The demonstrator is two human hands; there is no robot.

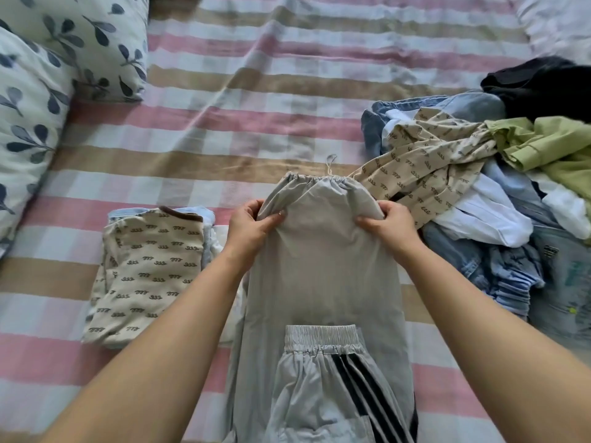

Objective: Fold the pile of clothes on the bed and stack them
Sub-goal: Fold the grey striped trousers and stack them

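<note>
Head view: closest to the camera, the elastic waistband (320, 337) of a pair of grey trousers (323, 276) lies flat on the bed (256, 91), with dark stripes running down the fabric just below it. This near part rests on top of a longer run of the same grey cloth, which stretches away down the middle of the bed to a gathered hem with a thin drawstring loop (330, 163). Both bare forearms reach forward along the trousers. The left hand (252, 225) pinches the left edge of the cloth just short of the gathered hem, its fingers (252, 207) curled round a fold and the thumb pressed on top. The right hand (388, 223) grips the right edge in the same way, level with the left. Just left of the trousers sits a folded stack (147, 273), a beige patterned top uppermost over pale blue pieces. To the right, near the right hand, lies the pile of unfolded clothes (489, 215): a beige patterned garment (425, 164), white cloth, denim, a green shirt (550, 145) and, farther back, something black (543, 87). At the far left, two leaf-print pillows (38, 91) lie on the pink, tan and white striped sheet.
</note>
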